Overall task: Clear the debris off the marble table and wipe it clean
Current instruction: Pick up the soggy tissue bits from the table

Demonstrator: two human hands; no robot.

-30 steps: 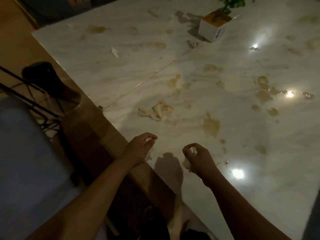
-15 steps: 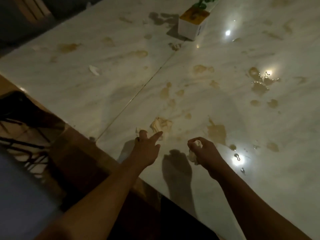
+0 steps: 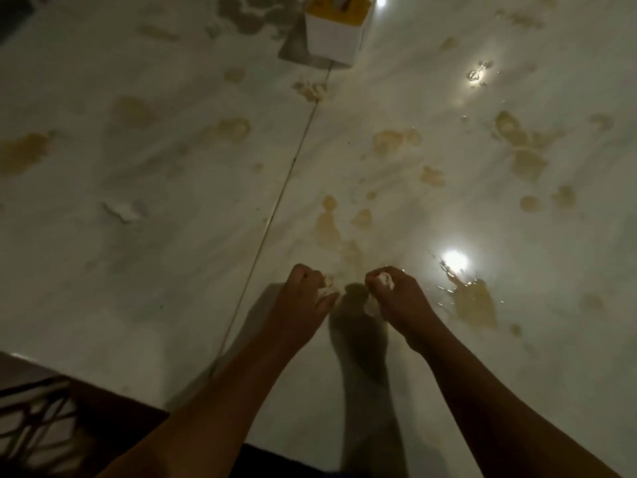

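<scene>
The stained marble table (image 3: pixel 172 305) is gleaming; left hand (image 3: pixel 303 300) and right hand (image 3: pixel 400 300) are gripping tissue wads (image 3: pixel 384 281); a paper scrap (image 3: pixel 122 210) is lying far-left, nearer the left hand.

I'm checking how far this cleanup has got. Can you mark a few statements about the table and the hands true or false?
1. The left hand grips a crumpled scrap. True.
2. The right hand is empty. False: its fingers curl round a white wad.
3. The marble table is free of stains. False: brown stains are scattered across it.
4. A loose scrap lies left of the seam. True.
5. The white box stands at the far end, by the seam. True.
</scene>
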